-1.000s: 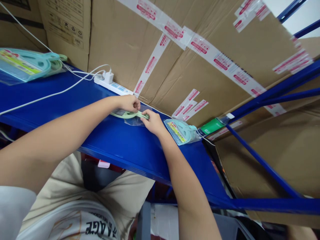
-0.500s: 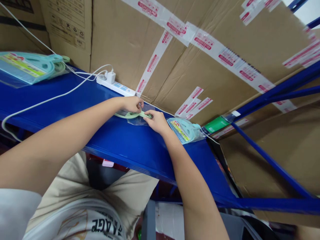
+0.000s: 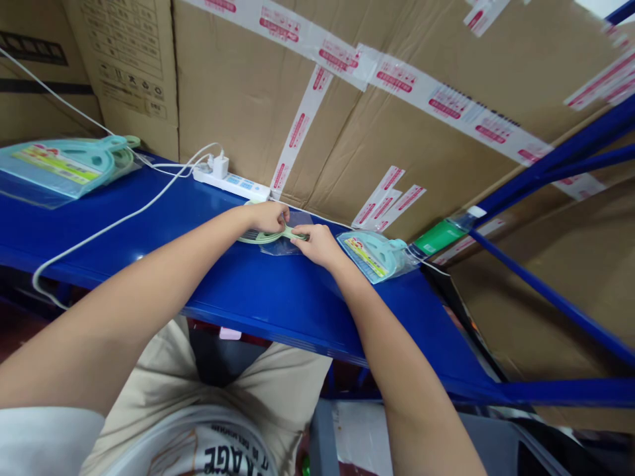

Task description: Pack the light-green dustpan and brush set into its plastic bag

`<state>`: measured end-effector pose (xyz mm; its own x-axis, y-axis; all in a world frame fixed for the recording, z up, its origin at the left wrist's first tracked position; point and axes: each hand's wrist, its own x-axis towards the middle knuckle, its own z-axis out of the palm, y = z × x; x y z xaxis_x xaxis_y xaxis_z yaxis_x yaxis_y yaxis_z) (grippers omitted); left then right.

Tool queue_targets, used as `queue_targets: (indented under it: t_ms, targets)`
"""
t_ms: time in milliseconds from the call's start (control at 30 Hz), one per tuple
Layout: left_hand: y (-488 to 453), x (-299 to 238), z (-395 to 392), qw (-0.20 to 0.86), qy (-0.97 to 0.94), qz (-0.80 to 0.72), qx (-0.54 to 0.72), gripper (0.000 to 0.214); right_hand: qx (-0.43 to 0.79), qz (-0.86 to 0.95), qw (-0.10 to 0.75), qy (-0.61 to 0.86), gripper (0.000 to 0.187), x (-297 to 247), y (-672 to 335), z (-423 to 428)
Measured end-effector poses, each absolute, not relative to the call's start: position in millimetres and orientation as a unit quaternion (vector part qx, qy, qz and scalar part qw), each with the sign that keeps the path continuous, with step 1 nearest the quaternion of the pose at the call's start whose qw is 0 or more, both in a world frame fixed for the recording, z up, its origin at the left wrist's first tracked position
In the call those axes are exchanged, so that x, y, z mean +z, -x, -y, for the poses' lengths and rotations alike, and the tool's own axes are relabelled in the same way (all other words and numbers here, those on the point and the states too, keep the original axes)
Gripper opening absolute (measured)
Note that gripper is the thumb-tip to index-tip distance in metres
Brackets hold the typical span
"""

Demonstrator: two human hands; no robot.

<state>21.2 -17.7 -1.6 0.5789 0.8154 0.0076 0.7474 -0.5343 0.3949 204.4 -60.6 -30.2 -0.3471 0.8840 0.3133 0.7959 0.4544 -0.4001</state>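
A flat pale green plastic item (image 3: 270, 235) lies on the blue shelf (image 3: 238, 284), partly inside a clear plastic bag (image 3: 285, 246). My left hand (image 3: 268, 215) is closed over the wide end of the green item, fingers pinched at the bag's edge. My right hand (image 3: 317, 244) is closed on the green item's narrow handle end and on the bag. The two hands almost touch.
A bagged teal item with a printed card (image 3: 380, 256) lies just right of my right hand. A stack of bagged teal and green items (image 3: 64, 166) sits at far left. A white power strip (image 3: 231, 182) with cables lies against taped cardboard boxes (image 3: 347, 112). Blue rack bars (image 3: 550, 297) run at right.
The hands stay on the green item and bag, with only small finger shifts. The view has tilted and moved slightly, showing more of the shelf's left side.
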Motion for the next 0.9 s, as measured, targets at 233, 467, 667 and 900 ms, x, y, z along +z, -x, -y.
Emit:
queue_targets:
  t_ms: [233, 467, 667, 900]
  targets:
    - [-26.8, 3.0, 12.5, 0.174, -0.874, -0.447, 0.073, 0.052, 0.087, 0.807, 0.263, 0.521, 0.016, -37.4, -201.2, 60.9]
    - [-17.8, -9.1, 2.5, 0.250, -0.866, -0.407, 0.148, 0.040, 0.086, 0.793, 0.214, 0.563, 0.013, -24.8, -199.8, 65.2]
    - [4.3, -5.3, -4.1, 0.298, -0.830, -0.376, 0.286, 0.025, 0.041, 0.785, 0.094, 0.611, 0.028, -1.4, -191.8, 52.3]
    - [47.7, -9.3, -17.6, 0.160, -0.784, -0.515, 0.307, 0.027, 0.066, 0.782, 0.146, 0.602, 0.043, -8.3, -165.7, 47.2]
